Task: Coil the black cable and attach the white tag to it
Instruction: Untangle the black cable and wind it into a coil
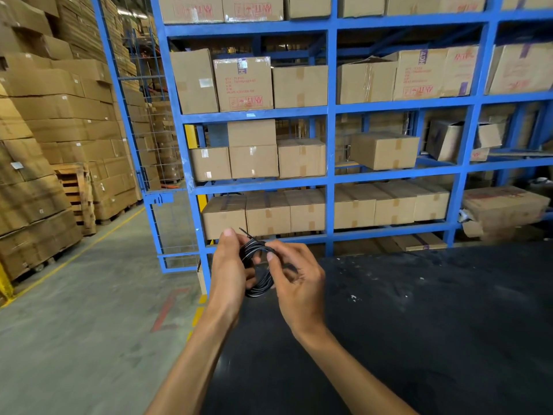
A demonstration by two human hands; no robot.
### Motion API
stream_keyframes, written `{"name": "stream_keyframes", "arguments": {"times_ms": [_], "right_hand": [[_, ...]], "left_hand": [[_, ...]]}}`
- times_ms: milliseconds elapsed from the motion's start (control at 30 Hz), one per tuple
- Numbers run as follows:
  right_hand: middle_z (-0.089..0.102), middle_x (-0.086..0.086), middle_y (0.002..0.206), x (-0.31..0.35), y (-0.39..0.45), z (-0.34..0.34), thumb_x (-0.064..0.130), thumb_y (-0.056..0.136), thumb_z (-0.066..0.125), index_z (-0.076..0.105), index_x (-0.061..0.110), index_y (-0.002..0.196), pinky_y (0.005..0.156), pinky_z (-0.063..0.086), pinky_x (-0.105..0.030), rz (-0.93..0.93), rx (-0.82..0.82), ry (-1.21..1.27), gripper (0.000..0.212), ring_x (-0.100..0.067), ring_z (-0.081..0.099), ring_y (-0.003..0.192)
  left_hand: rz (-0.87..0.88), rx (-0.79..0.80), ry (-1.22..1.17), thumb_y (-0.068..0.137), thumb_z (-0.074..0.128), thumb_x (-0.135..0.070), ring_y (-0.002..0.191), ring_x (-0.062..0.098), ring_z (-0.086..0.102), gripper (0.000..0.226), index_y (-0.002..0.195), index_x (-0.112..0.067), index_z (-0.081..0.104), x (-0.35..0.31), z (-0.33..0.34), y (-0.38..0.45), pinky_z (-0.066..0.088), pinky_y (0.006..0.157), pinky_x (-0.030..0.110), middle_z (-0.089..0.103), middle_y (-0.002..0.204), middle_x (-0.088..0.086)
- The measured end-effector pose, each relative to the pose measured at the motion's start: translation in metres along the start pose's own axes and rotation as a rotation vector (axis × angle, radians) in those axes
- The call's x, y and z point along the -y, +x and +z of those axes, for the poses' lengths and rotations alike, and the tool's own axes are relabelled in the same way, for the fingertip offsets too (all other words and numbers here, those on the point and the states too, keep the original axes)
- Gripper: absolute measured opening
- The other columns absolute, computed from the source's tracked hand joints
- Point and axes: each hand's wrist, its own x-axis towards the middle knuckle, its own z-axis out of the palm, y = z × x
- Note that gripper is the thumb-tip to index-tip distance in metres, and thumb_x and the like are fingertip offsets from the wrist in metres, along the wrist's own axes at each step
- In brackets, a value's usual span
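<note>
The black cable (259, 266) is wound into a small upright coil of several loops, held in the air above the near left edge of a black table (404, 310). My left hand (229, 271) grips the coil's left side, thumb up. My right hand (294, 283) pinches its upper right side with thumb and forefinger. A short free end of the cable sticks up and left from the top of the coil. No white tag shows in the head view.
A tall blue steel rack (330, 178) filled with cardboard boxes stands just behind the table. Stacked cartons on pallets (54, 163) rise at the left across a grey concrete aisle with yellow floor lines. Small white specks dot the table top.
</note>
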Motion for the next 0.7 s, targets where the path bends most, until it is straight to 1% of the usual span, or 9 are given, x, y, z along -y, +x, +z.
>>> {"name": "stream_keyframes", "arguments": {"times_ms": [67, 100, 133, 200, 300, 433, 533, 633, 700], "right_hand": [[0.065, -0.007, 0.108, -0.001, 0.000, -0.004, -0.001, 0.091, 0.067, 0.071, 0.010, 0.116, 0.074, 0.057, -0.013, -0.024, 0.004, -0.046, 0.027, -0.011, 0.069, 0.096], [0.065, -0.008, 0.108, -0.001, 0.000, -0.005, -0.001, 0.091, 0.066, 0.071, 0.008, 0.116, 0.073, 0.057, -0.012, -0.040, 0.010, -0.065, 0.027, -0.012, 0.068, 0.095], [0.064, -0.008, 0.108, -0.001, 0.000, -0.007, -0.001, 0.091, 0.066, 0.071, 0.008, 0.116, 0.072, 0.057, -0.013, -0.053, 0.015, -0.084, 0.026, -0.012, 0.068, 0.094], [0.065, -0.008, 0.108, -0.002, 0.001, -0.011, 0.000, 0.091, 0.067, 0.071, 0.008, 0.115, 0.071, 0.058, -0.014, -0.071, 0.008, -0.114, 0.026, -0.013, 0.069, 0.092], [0.065, -0.005, 0.109, -0.004, 0.002, -0.017, 0.000, 0.092, 0.067, 0.071, 0.008, 0.115, 0.074, 0.057, -0.013, -0.048, -0.002, -0.116, 0.025, -0.010, 0.068, 0.096], [0.065, 0.001, 0.109, -0.006, 0.001, -0.024, 0.004, 0.092, 0.067, 0.070, 0.017, 0.112, 0.075, 0.056, -0.013, 0.076, 0.004, -0.054, 0.024, -0.006, 0.069, 0.094], [0.062, 0.003, 0.112, -0.010, 0.007, -0.036, 0.009, 0.093, 0.067, 0.069, 0.020, 0.117, 0.073, 0.054, -0.010, 0.135, 0.116, -0.032, 0.026, -0.003, 0.067, 0.095], [0.056, 0.003, 0.112, -0.018, 0.014, -0.049, 0.006, 0.097, 0.061, 0.055, 0.035, 0.136, 0.085, 0.058, -0.022, 0.171, 0.289, -0.079, 0.049, -0.013, 0.063, 0.105], [0.051, 0.008, 0.106, -0.022, 0.018, -0.054, 0.005, 0.098, 0.057, 0.046, 0.040, 0.142, 0.092, 0.055, -0.023, 0.162, 0.369, -0.142, 0.057, -0.012, 0.059, 0.105]], "left_hand": [[-0.029, -0.003, 0.050, 0.086, 0.028, -0.072, 0.035, 0.005, 0.031, 0.059, 0.070, -0.020, 0.051, -0.001, 0.004, 0.002, 0.026, 0.035, 0.018, 0.048, 0.055, -0.002], [-0.020, -0.022, 0.092, 0.083, 0.032, -0.075, 0.034, 0.004, 0.033, 0.061, 0.073, -0.018, 0.050, -0.001, 0.006, 0.004, 0.027, 0.035, 0.018, 0.049, 0.054, -0.002], [-0.007, -0.043, 0.115, 0.083, 0.037, -0.073, 0.035, 0.003, 0.036, 0.058, 0.075, -0.017, 0.048, 0.000, 0.008, 0.005, 0.029, 0.034, 0.017, 0.049, 0.054, -0.003], [0.010, -0.063, 0.096, 0.088, 0.046, -0.058, 0.036, 0.003, 0.038, 0.042, 0.076, -0.018, 0.044, 0.003, 0.013, 0.006, 0.028, 0.034, 0.017, 0.047, 0.055, -0.002], [0.055, -0.059, 0.080, 0.092, 0.046, -0.040, 0.039, 0.007, 0.038, 0.029, 0.068, -0.023, 0.043, 0.010, 0.019, 0.009, 0.029, 0.036, 0.018, 0.049, 0.050, -0.004], [0.147, -0.075, 0.228, 0.090, 0.042, -0.040, 0.052, 0.012, 0.049, 0.030, 0.061, -0.033, 0.045, 0.021, 0.022, 0.013, 0.040, 0.049, 0.030, 0.056, 0.053, -0.007], [0.173, 0.010, 0.307, 0.090, 0.036, -0.052, 0.061, 0.019, 0.053, 0.029, 0.068, -0.036, 0.046, 0.030, 0.020, 0.013, 0.042, 0.058, 0.044, 0.059, 0.065, -0.003], [0.170, 0.119, 0.319, 0.092, 0.035, -0.053, 0.058, 0.019, 0.053, 0.028, 0.073, -0.038, 0.049, 0.040, 0.021, 0.016, 0.041, 0.052, 0.035, 0.060, 0.072, 0.005], [0.151, 0.151, 0.300, 0.096, 0.035, -0.048, 0.056, 0.014, 0.053, 0.028, 0.073, -0.039, 0.049, 0.044, 0.023, 0.018, 0.041, 0.048, 0.027, 0.059, 0.071, 0.006]]}}
